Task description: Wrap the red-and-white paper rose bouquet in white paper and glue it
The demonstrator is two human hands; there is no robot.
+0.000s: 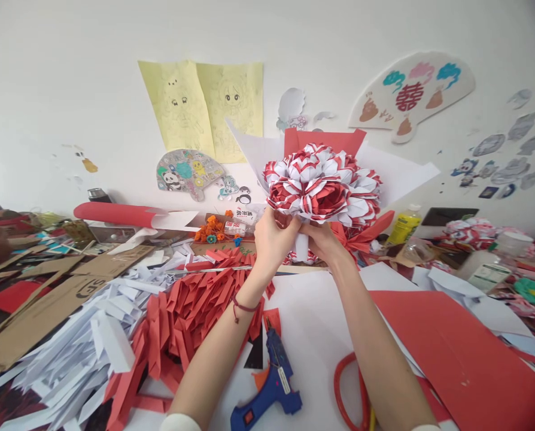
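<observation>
A bouquet of folded red and white paper flowers (319,191) is raised above the table, backed by white wrapping paper (397,176) and a red sheet (325,142). My left hand (274,234) closes round its lower left side, the thumb near the white stem (300,248). On the other side my right hand (324,239) grips just beneath the flowers, its fingers partly hidden. A blue glue gun (274,380) lies on the white paper below, between my forearms. Scissors with red handles (350,392) rest partly under my right forearm.
Piles of folded white strips (101,335) and red strips (191,305) spread at left, beside flattened cardboard (61,305). A large red sheet (456,353) lies at right. A yellow bottle (403,224) and a red paper roll (115,214) stand near the wall.
</observation>
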